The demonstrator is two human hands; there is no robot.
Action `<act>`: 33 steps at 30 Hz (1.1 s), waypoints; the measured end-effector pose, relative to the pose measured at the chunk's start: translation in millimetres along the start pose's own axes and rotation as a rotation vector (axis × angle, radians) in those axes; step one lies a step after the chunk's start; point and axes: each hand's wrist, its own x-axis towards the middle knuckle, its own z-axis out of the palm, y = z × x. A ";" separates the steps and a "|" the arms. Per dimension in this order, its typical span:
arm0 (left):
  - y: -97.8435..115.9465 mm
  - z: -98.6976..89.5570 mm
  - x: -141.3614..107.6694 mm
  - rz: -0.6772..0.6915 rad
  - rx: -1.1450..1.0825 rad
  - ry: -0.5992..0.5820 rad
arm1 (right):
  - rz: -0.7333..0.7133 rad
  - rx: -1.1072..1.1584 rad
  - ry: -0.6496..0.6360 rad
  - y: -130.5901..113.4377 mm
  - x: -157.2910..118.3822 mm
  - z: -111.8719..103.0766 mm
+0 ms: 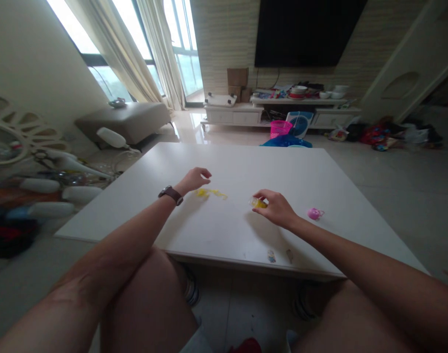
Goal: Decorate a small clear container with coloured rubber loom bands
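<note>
My right hand (277, 207) is closed around a small clear jar (254, 201) with yellow material inside. The jar is tilted on its side, its clear end pointing left, just over the white table (238, 164). My left hand (195, 179), with a dark watch on the wrist, hovers over the table with curved fingers and a gap between thumb and forefinger. Nothing shows between them. Right beneath it lies a loose heap of yellow strands (202, 193), trailing to the right. A pink round lid-like piece with a loop (314, 213) rests right of my right hand.
Two small stickers or flat pieces, one a cartoon figure (271, 256), lie at the table's near edge. A blue chair-like thing (292, 141) and a pink basket (280, 128) stand beyond the far edge. A white-padded object (112, 138) is close to the left side.
</note>
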 end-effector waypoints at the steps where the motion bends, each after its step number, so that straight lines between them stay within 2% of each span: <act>1: -16.1 -6.7 0.6 -0.072 0.085 -0.016 | 0.002 -0.004 0.000 -0.2 -0.1 -0.3; 4: -51.5 -15.4 -3.8 -0.251 0.215 -0.159 | 0.011 -0.017 -0.007 -0.3 -0.6 -0.5; 6: -61.8 -12.5 -7.1 -0.265 0.237 -0.221 | 0.016 -0.025 -0.013 -0.1 -0.7 -0.2; 8: -64.0 -5.5 -8.1 -0.218 0.232 -0.251 | 0.019 -0.031 -0.020 0.5 -0.6 0.3; 13: -56.1 12.1 -3.4 -0.065 0.229 -0.263 | 0.019 -0.042 -0.031 2.7 -0.9 1.0; 17: -51.9 18.8 -0.5 0.021 0.231 -0.227 | 0.012 -0.043 -0.032 3.8 -1.5 1.0; 25: -44.3 10.6 -1.4 0.048 0.131 -0.171 | 0.005 -0.055 -0.033 5.5 -1.4 2.8; 29: -23.3 6.7 -4.5 0.116 0.044 -0.218 | 0.012 -0.027 -0.055 5.3 -1.0 5.1; 33: 8.3 16.8 -10.2 0.222 -0.077 -0.268 | -0.010 0.034 -0.069 4.9 -0.9 10.2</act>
